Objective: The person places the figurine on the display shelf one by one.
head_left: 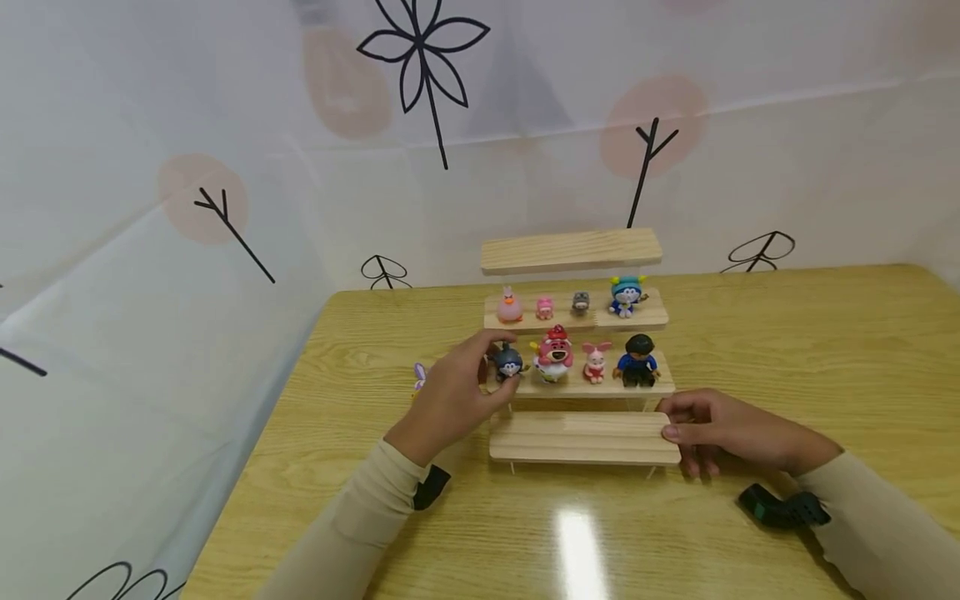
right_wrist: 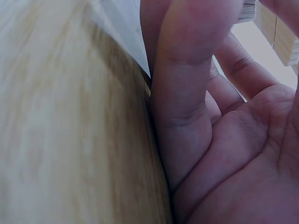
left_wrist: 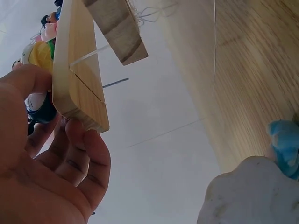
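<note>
A tiered wooden display stand [head_left: 585,437] holds several small figurines on its boards. My left hand [head_left: 459,390] pinches a dark-hooded figurine [head_left: 508,363] at the left end of the second board from the front, thumb in front and fingers behind. In the left wrist view, that hand's fingers also touch the board's end [left_wrist: 86,109]. Beside it sit a pink bear figurine [head_left: 553,357], a pink piglet figurine [head_left: 594,363] and a dark-haired figure in blue [head_left: 638,363]. My right hand [head_left: 738,429] holds the right end of the front board, thumb on its corner.
On the board behind stand a pink duck-like figurine [head_left: 510,307], two tiny figurines and a blue-hatted figurine [head_left: 626,297]. The top board [head_left: 572,251] is bare. Left of the stand, a purple-and-white item [head_left: 419,375] is partly hidden by my left hand. A patterned cloth [head_left: 525,192] hangs behind the wooden table [head_left: 810,350].
</note>
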A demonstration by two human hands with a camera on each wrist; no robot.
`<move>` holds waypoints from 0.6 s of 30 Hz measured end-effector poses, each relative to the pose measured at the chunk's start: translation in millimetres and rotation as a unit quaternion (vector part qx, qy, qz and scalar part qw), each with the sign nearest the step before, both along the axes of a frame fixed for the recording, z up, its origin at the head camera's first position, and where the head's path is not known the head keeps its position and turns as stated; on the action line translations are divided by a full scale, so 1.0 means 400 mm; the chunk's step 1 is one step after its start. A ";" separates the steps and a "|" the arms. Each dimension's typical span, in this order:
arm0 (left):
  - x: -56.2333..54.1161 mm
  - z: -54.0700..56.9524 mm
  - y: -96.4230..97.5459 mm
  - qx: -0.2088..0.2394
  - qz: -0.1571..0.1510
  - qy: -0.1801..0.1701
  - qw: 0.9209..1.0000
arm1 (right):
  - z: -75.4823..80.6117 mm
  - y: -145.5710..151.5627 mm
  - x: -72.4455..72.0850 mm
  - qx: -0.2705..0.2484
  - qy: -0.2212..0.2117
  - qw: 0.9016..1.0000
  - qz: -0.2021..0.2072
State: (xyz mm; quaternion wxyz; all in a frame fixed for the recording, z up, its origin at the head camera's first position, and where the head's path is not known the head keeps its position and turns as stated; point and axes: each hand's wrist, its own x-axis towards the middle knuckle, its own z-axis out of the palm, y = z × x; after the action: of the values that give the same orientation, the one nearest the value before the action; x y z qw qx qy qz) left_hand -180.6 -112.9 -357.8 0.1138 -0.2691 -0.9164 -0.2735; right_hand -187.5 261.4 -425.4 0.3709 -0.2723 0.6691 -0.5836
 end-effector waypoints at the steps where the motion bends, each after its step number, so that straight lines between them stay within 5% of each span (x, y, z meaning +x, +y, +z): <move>1: 0.000 -0.001 0.000 -0.001 0.001 0.000 1.000 | -0.001 0.000 0.000 0.000 0.000 1.000 -0.001; 18: -0.002 -0.005 -0.003 0.000 -0.003 -0.008 1.000 | -0.006 0.004 -0.002 0.006 -0.004 1.000 -0.006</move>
State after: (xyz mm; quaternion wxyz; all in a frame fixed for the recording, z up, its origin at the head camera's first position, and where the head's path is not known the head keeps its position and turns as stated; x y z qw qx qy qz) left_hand -181.4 -114.1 -359.7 0.1055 -0.2700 -0.9165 -0.2758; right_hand -188.3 263.2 -427.9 0.3712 -0.2637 0.6730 -0.5829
